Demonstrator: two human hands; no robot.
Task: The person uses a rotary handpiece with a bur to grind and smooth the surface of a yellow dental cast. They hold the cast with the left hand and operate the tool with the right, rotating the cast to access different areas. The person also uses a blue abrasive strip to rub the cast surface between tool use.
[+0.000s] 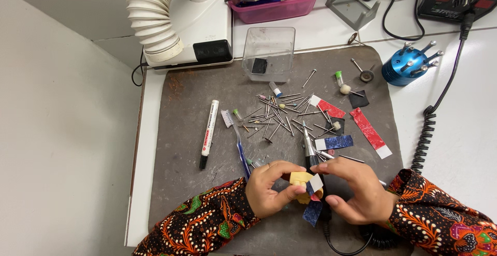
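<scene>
Both hands meet low on the grey mat (207, 131), near its front edge. Left hand (266, 188) pinches a small yellow block (299, 179); right hand (357, 191) pinches a blue strip (312, 210) against it, long axis hanging toward the person. Scattered burs (279, 116) and a handpiece (309, 150) crowd just beyond; the open mat lies leftward.
</scene>
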